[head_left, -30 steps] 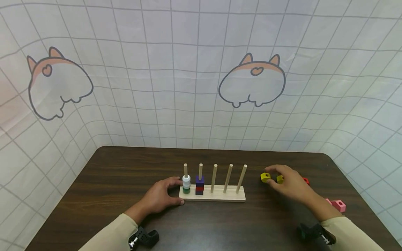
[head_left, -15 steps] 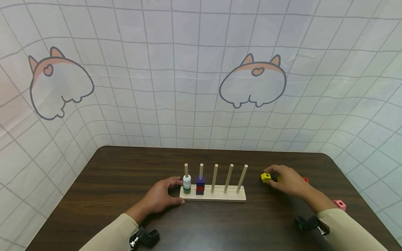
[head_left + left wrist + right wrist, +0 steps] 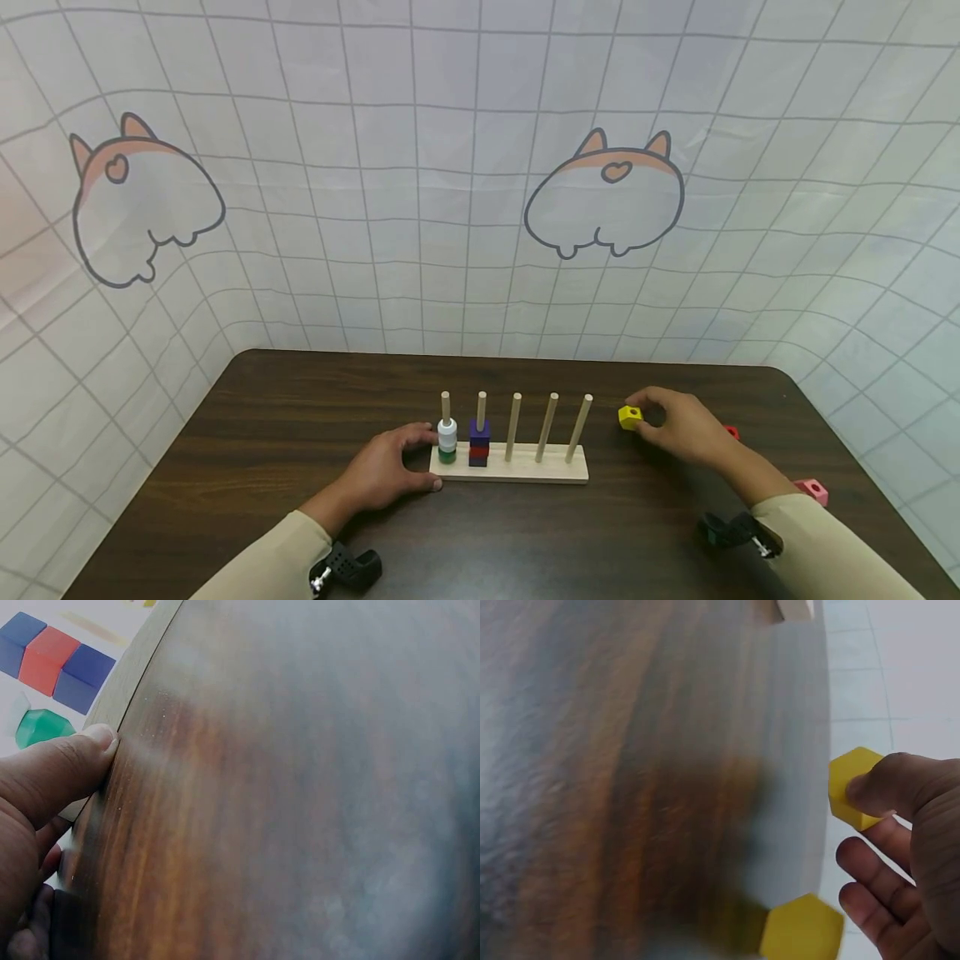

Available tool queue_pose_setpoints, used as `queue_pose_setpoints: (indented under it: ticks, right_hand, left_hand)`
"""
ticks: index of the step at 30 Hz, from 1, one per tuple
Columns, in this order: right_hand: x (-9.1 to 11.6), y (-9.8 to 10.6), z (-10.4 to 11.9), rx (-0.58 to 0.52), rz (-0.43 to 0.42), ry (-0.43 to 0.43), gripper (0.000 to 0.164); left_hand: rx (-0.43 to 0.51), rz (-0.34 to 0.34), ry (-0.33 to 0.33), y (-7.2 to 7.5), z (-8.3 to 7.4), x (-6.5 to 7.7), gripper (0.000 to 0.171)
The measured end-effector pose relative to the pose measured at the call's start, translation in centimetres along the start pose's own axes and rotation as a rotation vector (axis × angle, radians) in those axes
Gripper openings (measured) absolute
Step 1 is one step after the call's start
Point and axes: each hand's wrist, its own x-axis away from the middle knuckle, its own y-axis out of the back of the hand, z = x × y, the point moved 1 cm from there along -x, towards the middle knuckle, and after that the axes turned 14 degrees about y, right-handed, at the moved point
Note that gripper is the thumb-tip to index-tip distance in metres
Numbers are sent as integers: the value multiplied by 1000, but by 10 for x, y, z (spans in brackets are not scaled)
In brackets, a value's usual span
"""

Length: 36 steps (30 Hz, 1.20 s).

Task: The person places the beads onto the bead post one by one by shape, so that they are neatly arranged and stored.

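Observation:
My left hand (image 3: 382,471) grips the left end of a wooden peg board (image 3: 536,469), its thumb on the front edge. On the first peg are white and green beads (image 3: 447,435). The second peg carries a stack of purple and red blocks (image 3: 478,442); the other three pegs are bare. To the right of the board, my right hand (image 3: 686,425) pinches a yellow hexagonal bead (image 3: 853,787) between thumb and index finger, its other fingers loosely curled. A second yellow bead (image 3: 802,930) lies on the table in the right wrist view, apart from the fingers.
A red bead (image 3: 732,432) shows just beyond my right hand. Pink blocks (image 3: 812,491) lie farther right, partly covered by the sleeve. The dark wooden table (image 3: 525,542) ends at a white gridded cloth wall (image 3: 465,275) behind and at both sides.
My right hand has shifted slightly left and up and now pinches a yellow bead. My left hand has stayed on the peg board.

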Motion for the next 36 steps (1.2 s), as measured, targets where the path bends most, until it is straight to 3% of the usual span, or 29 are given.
queue_pose_setpoints:
  ticks: [16, 24, 36]
  right_hand:
    - [-22, 33, 32, -59, -11, 41, 33]
    - [-33, 50, 49, -40, -19, 139, 34]
    - [-35, 64, 75, -50, -44, 186, 32]
  left_hand:
    - [6, -9, 5, 0, -3, 0, 56]
    - [-1, -10, 5, 0, -3, 1, 57]
    - [-4, -5, 9, 0, -3, 2, 56]
